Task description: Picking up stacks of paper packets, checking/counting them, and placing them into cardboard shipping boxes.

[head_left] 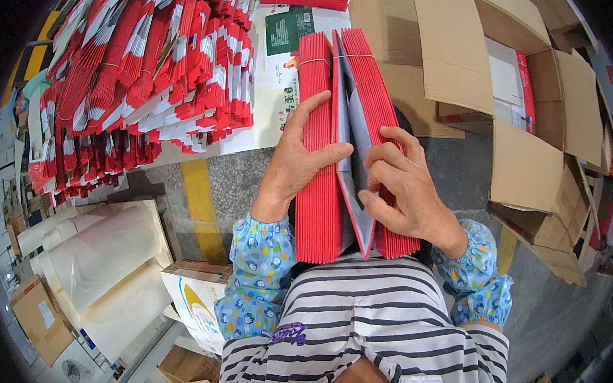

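Two thick bundles of flat-folded red cartons stand on edge in front of my body, each with a thin band near its far end. My left hand (298,149) grips the left bundle (317,220), its thumb lying across the top toward the gap. Curled over the right bundle (370,76), my right hand (402,183) has its fingertips at the inner edge. Between the bundles a carton (352,187) with a grey-white face leans partly open. The undersides of both bundles are hidden.
A large heap of red and white folded cartons (167,63) covers the table (273,112) at the far left. Open cardboard boxes (526,163) stand on the right. Cream sheets (105,263) lie at the lower left, near a white printed carton (191,304). Yellow stripes (204,203) mark the floor.
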### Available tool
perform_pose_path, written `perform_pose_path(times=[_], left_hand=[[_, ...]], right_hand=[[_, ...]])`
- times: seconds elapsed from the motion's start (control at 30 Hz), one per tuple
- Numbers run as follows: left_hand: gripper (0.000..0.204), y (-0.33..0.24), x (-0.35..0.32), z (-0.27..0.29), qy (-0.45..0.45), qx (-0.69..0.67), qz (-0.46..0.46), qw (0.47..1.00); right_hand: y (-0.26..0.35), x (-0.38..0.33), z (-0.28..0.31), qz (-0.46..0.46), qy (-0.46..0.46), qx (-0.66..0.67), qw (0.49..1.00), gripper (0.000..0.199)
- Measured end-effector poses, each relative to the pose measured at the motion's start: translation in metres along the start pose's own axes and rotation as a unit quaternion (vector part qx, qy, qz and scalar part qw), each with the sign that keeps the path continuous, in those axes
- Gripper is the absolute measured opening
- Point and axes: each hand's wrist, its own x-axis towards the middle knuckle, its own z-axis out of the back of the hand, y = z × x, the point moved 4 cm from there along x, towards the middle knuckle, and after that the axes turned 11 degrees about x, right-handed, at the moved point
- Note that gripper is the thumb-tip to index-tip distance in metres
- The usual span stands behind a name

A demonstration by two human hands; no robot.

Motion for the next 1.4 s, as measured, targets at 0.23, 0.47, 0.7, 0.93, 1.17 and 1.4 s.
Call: perform_pose_path(times=[0.23,0.47,0.7,0.93,1.17,1.4], left_hand=[[0.081,0.000,0.001,-0.003,-0.007,-0.010,-0.003,1.000],[0.080,0.000,0.000,-0.002,-0.010,0.000,0.004,1.000],[0.080,-0.004,0.002,-0.007,-0.013,0.022,-0.021,0.999],[0.073,-0.004,0.001,-0.002,-0.012,0.021,-0.021,0.999],[0.073,0.000,0.001,0.002,-0.011,-0.013,0.004,1.000],[0.074,0.002,-0.002,-0.001,0.016,-0.102,0.017,0.994]], right_hand=[[0.004,0.007,-0.004,-0.007,-0.001,-0.068,0.998,0.032],[-0.001,0.003,-0.001,-0.026,-0.014,-0.040,0.999,0.038],[-0.001,0.003,-0.004,-0.019,0.005,-0.044,0.999,0.037],[-0.001,0.001,0.004,-0.037,-0.053,0.032,0.997,0.028],[-0.002,0.000,0.004,-0.010,0.003,-0.031,0.999,0.025],[0.004,0.006,0.000,0.025,0.063,-0.071,0.995,0.030]])
